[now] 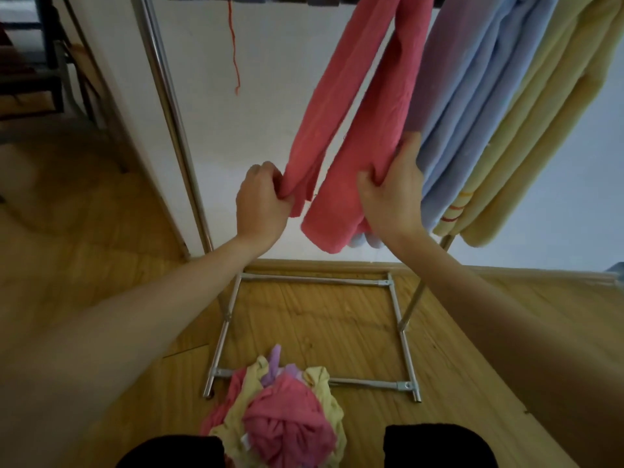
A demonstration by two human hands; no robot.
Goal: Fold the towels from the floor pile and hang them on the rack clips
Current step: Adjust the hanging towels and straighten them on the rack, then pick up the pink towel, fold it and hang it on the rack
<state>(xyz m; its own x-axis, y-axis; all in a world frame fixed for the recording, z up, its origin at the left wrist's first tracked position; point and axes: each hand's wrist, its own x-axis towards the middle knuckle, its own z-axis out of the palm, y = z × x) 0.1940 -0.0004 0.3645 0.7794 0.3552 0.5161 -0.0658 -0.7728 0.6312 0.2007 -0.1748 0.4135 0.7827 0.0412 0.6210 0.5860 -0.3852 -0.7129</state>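
Both hands (329,194) (gripping) on pink towel (351,130)

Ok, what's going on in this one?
A person is straightening a pink towel hanging on the rack. The left hand pinches its left edge and the right hand grips the lower right part. Blue and yellow towels hang beside it, and a pile of towels waits on the floor.

Single head-worn view, forward and down, close on rack (175,130) and floor (337,319).
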